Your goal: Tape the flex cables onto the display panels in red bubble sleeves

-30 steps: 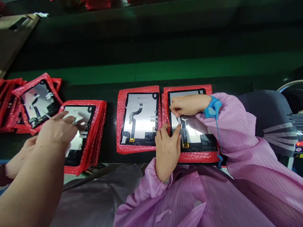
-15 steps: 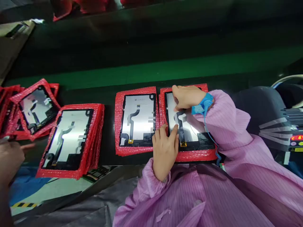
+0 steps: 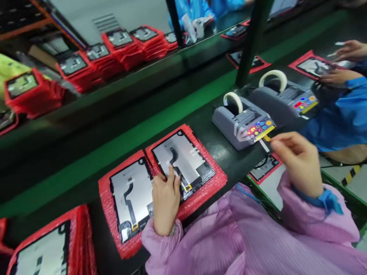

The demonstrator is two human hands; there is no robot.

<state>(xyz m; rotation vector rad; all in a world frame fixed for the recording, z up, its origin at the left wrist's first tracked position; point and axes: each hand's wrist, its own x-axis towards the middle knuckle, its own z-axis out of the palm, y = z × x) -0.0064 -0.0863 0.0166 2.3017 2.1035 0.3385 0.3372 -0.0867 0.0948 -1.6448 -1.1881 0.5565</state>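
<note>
A: Starting far left of the tape dispenser [image 3: 237, 122]: a stack of panels [image 3: 43, 248] in red wrap, then a lone neighbour panel [image 3: 130, 194] face down on the surface [image 3: 226, 151].

B: And the left hand [image 3: 165, 196]?

A: It's flat on the display panel [image 3: 186, 158], just left of the dispenser. The fingers are loosely together and the forefinger presses beside the black flex cable [image 3: 174, 156]. It pins the panel and grips nothing.

B: How would that panel handle?

A: It looks thin, stiff and light, probably glass, so fragile. The cable looks soft and easy to crease. I'd take the panel by its edges, or lift it on the red bubble wrap [image 3: 215, 181] underneath.

B: Now the dispenser's mouth.

A: A yellowish tape strip [image 3: 266, 136] pokes out at its front right. The right hand [image 3: 299, 162] is right there with thumb and forefinger drawn close at the strip's tip. I can't tell if they have it pinched. The strip would be featherlight, floppy and sticky, best held by the free end.

B: Further right?

A: There's a blue wrist strap [image 3: 328, 199], and a second dispenser [image 3: 283, 97] behind the first. A co-worker's blue sleeve [image 3: 341, 114] is beyond that.
</note>
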